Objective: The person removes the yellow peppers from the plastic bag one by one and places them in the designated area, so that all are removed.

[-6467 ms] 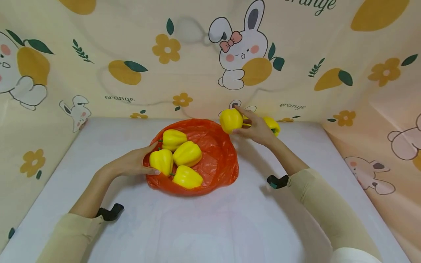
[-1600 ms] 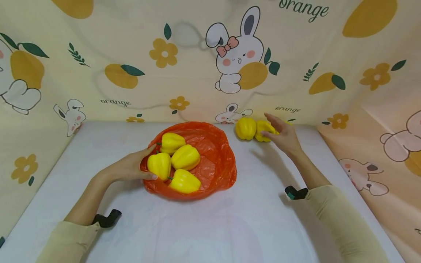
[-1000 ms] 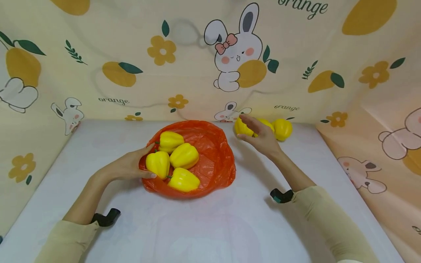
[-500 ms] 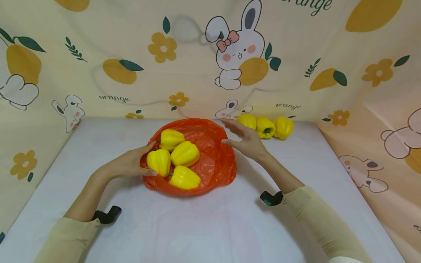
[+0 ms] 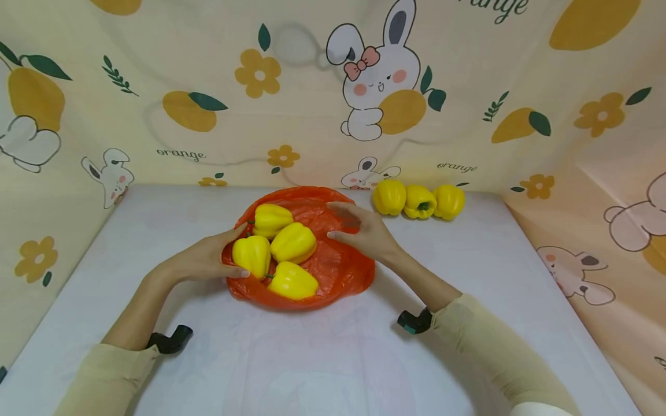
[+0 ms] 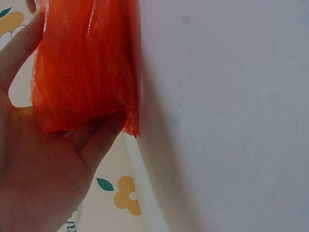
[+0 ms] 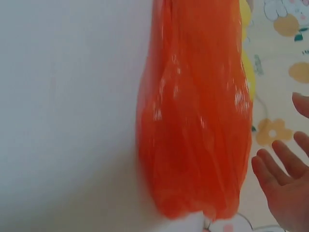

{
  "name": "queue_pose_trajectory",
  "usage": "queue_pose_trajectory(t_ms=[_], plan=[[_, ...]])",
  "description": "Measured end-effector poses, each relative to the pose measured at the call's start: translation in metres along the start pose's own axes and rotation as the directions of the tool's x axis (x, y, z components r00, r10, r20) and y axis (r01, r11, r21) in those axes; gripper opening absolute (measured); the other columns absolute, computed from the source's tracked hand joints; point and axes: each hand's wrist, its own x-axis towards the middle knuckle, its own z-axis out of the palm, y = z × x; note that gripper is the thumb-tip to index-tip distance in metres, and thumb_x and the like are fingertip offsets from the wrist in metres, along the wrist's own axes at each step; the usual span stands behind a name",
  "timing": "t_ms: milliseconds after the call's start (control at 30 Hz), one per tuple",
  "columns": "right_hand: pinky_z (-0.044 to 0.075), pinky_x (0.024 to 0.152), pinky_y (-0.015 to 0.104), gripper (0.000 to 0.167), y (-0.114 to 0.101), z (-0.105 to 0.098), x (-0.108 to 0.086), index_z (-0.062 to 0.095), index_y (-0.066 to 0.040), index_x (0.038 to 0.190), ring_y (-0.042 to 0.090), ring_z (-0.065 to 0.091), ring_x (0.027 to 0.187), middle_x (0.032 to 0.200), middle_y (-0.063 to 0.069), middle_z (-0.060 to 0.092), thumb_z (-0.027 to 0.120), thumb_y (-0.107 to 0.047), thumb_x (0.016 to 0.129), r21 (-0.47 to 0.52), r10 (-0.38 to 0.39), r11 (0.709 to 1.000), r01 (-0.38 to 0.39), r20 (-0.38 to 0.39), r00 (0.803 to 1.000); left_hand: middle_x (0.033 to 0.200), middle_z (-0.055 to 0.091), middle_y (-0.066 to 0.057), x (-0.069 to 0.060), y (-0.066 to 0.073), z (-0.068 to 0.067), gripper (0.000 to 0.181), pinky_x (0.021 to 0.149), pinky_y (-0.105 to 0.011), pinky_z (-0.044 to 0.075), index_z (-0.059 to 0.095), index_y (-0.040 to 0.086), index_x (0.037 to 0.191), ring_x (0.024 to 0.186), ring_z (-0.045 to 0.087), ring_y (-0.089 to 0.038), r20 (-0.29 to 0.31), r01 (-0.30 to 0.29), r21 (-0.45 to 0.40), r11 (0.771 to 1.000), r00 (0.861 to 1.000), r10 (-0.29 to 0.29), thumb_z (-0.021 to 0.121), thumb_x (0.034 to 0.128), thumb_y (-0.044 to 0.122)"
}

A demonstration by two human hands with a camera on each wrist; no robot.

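An orange-red plastic bag (image 5: 338,277) stands on the table with its mouth spread wide. Several yellow bell peppers (image 5: 293,243) lie in its left half. The left hand (image 5: 208,260) holds the bag's left side, thumb over the rim; in the left wrist view its fingers reach round the outside of the bag (image 6: 82,63). Above the bag's right part hovers the right hand (image 5: 364,231), fingers extended, holding nothing. The right wrist view has this hand (image 7: 285,179) apart from the bag's side.
Three yellow bell peppers (image 5: 419,201) stand in a row at the back right of the white table (image 5: 312,358), close to the patterned cloth backdrop (image 5: 312,115). A black wrist mount (image 5: 415,321) is on the right arm, another wrist mount (image 5: 173,340) on the left.
The right hand has put its bell pepper down at the back right and let go. It has then moved left and toward the viewer, over the bag. The left hand has stayed on the rim.
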Motion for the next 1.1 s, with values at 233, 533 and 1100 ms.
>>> queue_pose_trajectory(t_ms=[233, 533, 1100], plan=[[0.05, 0.101, 0.048, 0.058, -0.003, 0.018, 0.001, 0.055, -0.014, 0.141, 0.035, 0.058, 0.123, 0.139, 0.005, 0.059, 0.078, -0.023, 0.088, -0.036, 0.024, 0.999, -0.023, 0.033, 0.999, 0.158, 0.029, -0.024, 0.0, 0.001, 0.0, 0.11, 0.114, -0.061, 0.025, 0.017, 0.002, 0.158, 0.144, 0.029, -0.044, 0.001, -0.009, -0.013, 1.0, 1.0, 0.009, 0.077, 0.0806, 0.053], [0.052, 0.098, 0.043, 0.058, -0.004, 0.039, 0.005, 0.055, -0.018, 0.141, 0.024, 0.059, 0.122, 0.138, 0.003, 0.06, 0.077, -0.026, 0.089, -0.116, 0.058, 0.992, -0.047, 0.095, 0.994, 0.157, 0.03, -0.025, 0.0, 0.0, 0.0, 0.11, 0.114, -0.062, 0.025, 0.018, 0.001, 0.158, 0.143, 0.029, -0.044, 0.0, 0.0, -0.001, 1.0, 1.0, 0.0, 0.077, 0.0804, 0.053], [0.046, 0.105, 0.036, 0.083, -0.016, 0.073, 0.015, 0.038, -0.016, 0.154, 0.015, 0.053, 0.12, 0.144, 0.001, 0.054, 0.077, -0.044, 0.086, -0.262, 0.196, 0.952, -0.161, 0.116, 0.974, 0.159, 0.028, -0.023, -0.001, 0.001, -0.001, 0.109, 0.115, -0.061, 0.024, 0.016, 0.004, 0.158, 0.144, 0.029, -0.043, 0.013, -0.016, -0.037, 0.999, 1.0, 0.017, 0.077, 0.0815, 0.052]])
